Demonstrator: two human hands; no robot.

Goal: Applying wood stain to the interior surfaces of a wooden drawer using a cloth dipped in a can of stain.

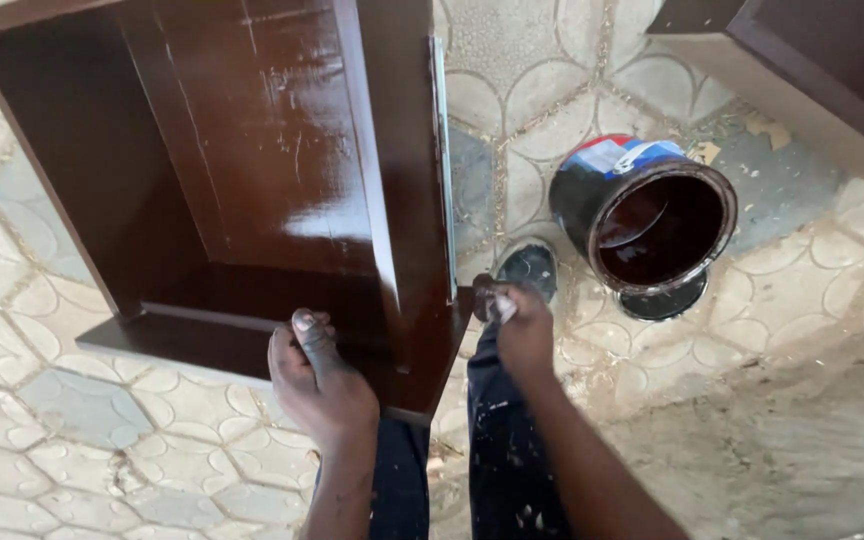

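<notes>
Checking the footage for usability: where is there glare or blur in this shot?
Head view: bright glare streaks the glossy dark-brown wooden cabinet panel; the open tin of brown paint is sharp; the right hand looks slightly blurred; the bottom-right floor is smeared.

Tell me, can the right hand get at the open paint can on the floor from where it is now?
Probably yes. The right hand, closed on a small pale object, is beside the wooden cabinet, and the tilted paint can sits just beyond it with only bare floor between.
</notes>
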